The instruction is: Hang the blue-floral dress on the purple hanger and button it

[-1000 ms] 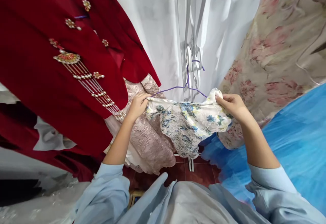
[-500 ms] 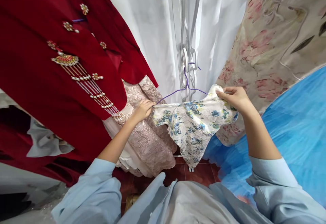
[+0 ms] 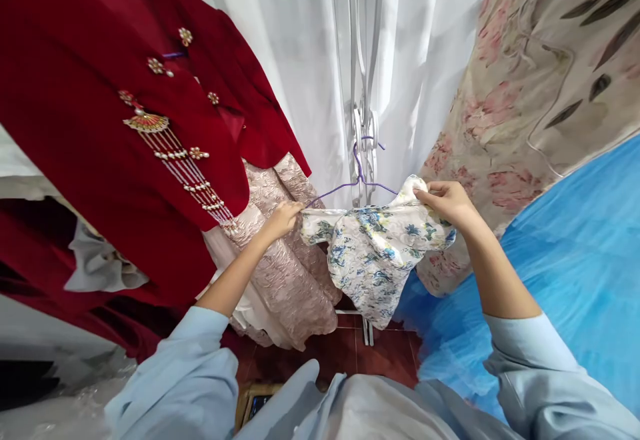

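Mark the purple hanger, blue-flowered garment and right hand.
Purple hanger (image 3: 359, 179): head view, neck below the hook.
Blue-flowered garment (image 3: 373, 257): head view, middle of the cloth.
Right hand (image 3: 449, 201): head view, back of the hand.

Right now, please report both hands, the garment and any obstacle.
Left hand, right hand pinching floral garment by upper edge. Purple hanger at its top. Red jacket left, blue fabric right; neither covers it.

No text, label, brand, number or sign can be read.
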Available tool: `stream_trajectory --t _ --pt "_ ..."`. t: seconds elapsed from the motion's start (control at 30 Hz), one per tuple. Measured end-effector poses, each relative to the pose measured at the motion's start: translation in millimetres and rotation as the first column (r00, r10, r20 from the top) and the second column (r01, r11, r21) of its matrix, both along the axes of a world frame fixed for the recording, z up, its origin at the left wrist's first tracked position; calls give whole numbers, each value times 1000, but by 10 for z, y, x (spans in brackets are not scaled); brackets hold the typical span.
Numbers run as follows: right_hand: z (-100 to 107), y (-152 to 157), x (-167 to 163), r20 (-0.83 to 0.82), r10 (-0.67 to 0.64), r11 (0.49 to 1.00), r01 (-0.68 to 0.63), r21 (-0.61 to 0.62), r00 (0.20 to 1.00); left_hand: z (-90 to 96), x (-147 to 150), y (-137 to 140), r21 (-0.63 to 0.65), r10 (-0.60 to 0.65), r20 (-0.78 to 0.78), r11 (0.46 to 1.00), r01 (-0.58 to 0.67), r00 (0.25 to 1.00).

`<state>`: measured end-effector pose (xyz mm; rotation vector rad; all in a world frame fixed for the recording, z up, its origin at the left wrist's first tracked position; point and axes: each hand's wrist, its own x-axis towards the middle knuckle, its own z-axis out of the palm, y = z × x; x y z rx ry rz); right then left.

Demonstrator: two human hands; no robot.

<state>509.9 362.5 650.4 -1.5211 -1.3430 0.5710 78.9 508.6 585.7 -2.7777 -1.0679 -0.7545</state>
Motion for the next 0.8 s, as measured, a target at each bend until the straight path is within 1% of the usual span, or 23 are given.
stream_trajectory --t 0.07,0.1,0.17,0.23,0.3,0.4,0.47,0.53,0.63,0.7,0.73,0.77,0.8 --pt "-1 16 -16 -7 19 1000 -19 -12 1000 200 148 -73 11 -49 152 999 48 987" --pt "-10 31 -29 -16 25 999 -26 -19 1000 306 257 -127 22 -65 251 998 61 966" --pt "-41 65 -57 -30 35 999 -36 -21 999 487 526 -258 40 -76 434 997 65 898" --pt "-75 87 -71 -21 33 999 -33 1 999 593 803 -394 35 -63 535 998 52 842" --pt "-86 92 -50 0 5 999 -5 49 1000 612 1007 -500 -9 -2 565 1000 8 825" --pt "-11 97 42 14 -50 993 48 106 999 534 1104 -607 -121 144 564 988 -92 813" --pt "110 131 99 51 -55 992 49 118 997 465 1065 -674 -168 188 557 979 -112 809" --pt "266 188 106 134 -32 989 12 145 990 407 990 -753 -168 207 543 976 -136 814" --pt "487 237 4 262 39 976 -93 198 964 307 835 -872 -133 282 496 959 -249 821" --pt "567 170 -106 290 134 964 -192 182 948 192 714 -931 -106 350 446 934 -340 824" --pt "574 95 -164 281 215 952 -265 151 935 115 661 -952 -90 385 426 918 -385 819" --pt "556 -4 -224 250 331 925 -365 107 910 27 624 -969 -82 413 421 904 -420 807" --pt "510 -123 -288 194 476 868 -493 51 858 -69 610 -982 -83 433 431 893 -443 792"
